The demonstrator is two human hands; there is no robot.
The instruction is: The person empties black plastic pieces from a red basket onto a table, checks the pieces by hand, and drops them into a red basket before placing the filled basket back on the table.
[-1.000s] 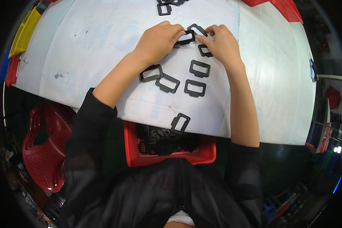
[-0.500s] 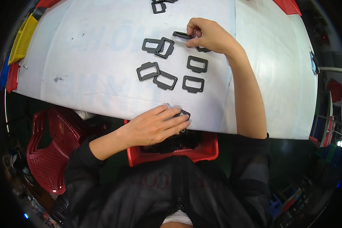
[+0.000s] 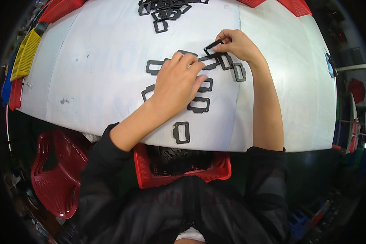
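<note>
Between the thumb and fingers of my right hand (image 3: 236, 44), a black rectangular plastic frame (image 3: 208, 50) is pinched, tilted up off the table. My left hand (image 3: 177, 83) is over the middle of the group, thumb apart from its bent fingers, with nothing visibly held. Its fingertips are next to a flat black frame (image 3: 210, 63), and whether they touch it I cannot tell. More such frames lie close by, some partly covered by my left hand. Nearest the table's front edge, one frame (image 3: 181, 132) lies by itself.
A heap of black frames (image 3: 166, 12) lies at the far side of the white table (image 3: 97, 81). Red baskets (image 3: 65, 9) and a yellow basket (image 3: 25, 55) line the edges. Below the front edge is a red crate (image 3: 144, 173) with dark contents; a dark red chair (image 3: 57, 175) stands left.
My left hand has left the frame near the front edge and moved away to the far group. My right hand still holds a frame, now tilted differently. More of the far heap shows.
</note>
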